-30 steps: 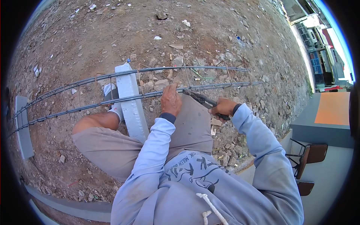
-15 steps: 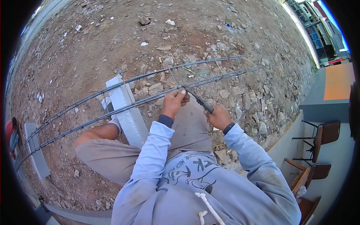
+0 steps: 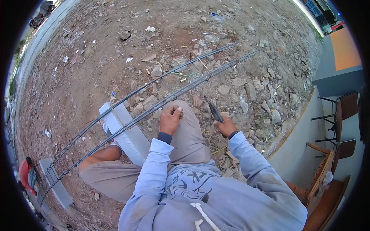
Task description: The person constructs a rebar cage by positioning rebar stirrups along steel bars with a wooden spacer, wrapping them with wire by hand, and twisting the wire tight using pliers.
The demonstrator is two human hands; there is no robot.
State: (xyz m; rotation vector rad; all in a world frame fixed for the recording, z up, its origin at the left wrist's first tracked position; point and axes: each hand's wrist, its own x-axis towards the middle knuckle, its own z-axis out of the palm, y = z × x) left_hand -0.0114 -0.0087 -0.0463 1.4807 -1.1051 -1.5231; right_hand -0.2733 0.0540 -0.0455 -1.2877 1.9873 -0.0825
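Gripping dark metal pincers [image 3: 214, 111] by the handles, the right hand [image 3: 226, 128] is clamped tight; the tool points away over rubble, apart from the rebar cage [image 3: 192, 85] to its left. The left hand [image 3: 170, 120] is drawn together, thumb against fingers, just short of the cage's near rods; whether a bit of wire is pinched there is too small to tell. Those ribbed steel rods run in two long bundles from near left to far right, linked by thin stirrups [image 3: 203, 63] bent to angular loops. A pale, square-edged block [image 3: 133, 148] with a rough side lies under them, and a second grey block [image 3: 61, 192] supports the left end. Printing on the grey-blue sweatshirt [image 3: 231, 200] reads "MULEH" in a curved line, with larger letters and a drawing partly lost in folds; a braided white drawstring [image 3: 206, 217] hangs below. On the right, a smooth orange panel [image 3: 348, 50] is set on grey, and chairs [image 3: 348, 106] have brown seats and black legs.
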